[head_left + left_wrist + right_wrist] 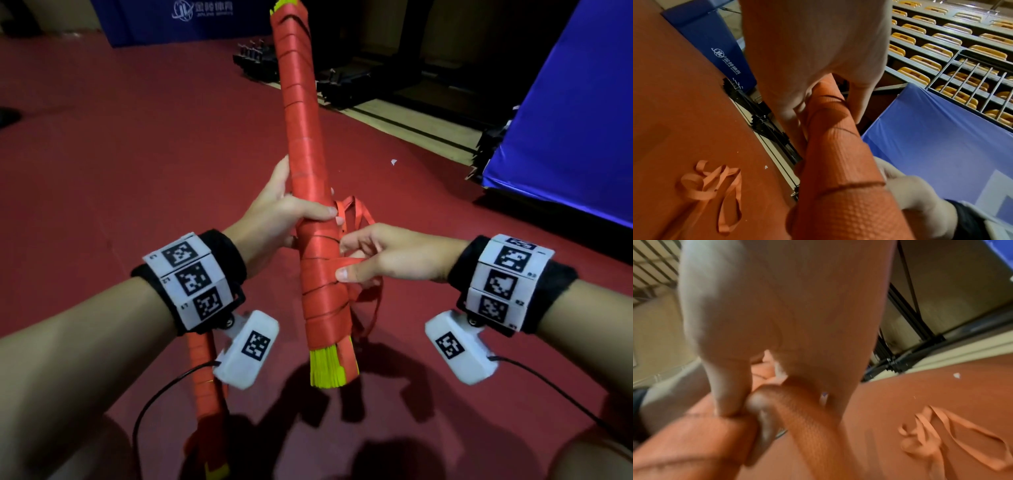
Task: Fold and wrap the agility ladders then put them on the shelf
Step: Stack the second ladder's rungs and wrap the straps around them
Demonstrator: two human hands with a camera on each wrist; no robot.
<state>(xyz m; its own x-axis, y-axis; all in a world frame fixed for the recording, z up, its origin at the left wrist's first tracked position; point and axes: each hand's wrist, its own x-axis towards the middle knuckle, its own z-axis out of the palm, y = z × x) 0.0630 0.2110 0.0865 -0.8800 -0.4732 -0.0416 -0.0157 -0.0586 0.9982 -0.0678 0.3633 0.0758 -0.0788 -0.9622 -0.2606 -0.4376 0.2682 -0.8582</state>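
Observation:
A folded agility ladder [303, 144], a long bundle of yellow rungs wound in red strap, stands nearly upright in the middle of the head view. My left hand [291, 205] grips it round its middle, thumb across the front. Just below, my right hand [363, 260] pinches the red strap [346, 265] against the bundle between thumb and fingers. Loose strap loops [358, 212] hang behind the bundle. The left wrist view shows the wrapped bundle [838, 154] close up; the right wrist view shows the strap [797, 410] under my thumb, blurred. A second wrapped ladder [202, 383] lies on the floor below my left wrist.
The floor is a red mat [120, 154]. A blue padded block [565, 120] stands at the right, a blue banner [171, 20] at the far left. Black folded equipment [342, 78] lies along the mat's far edge. A loose strap tangle [715, 186] lies on the mat.

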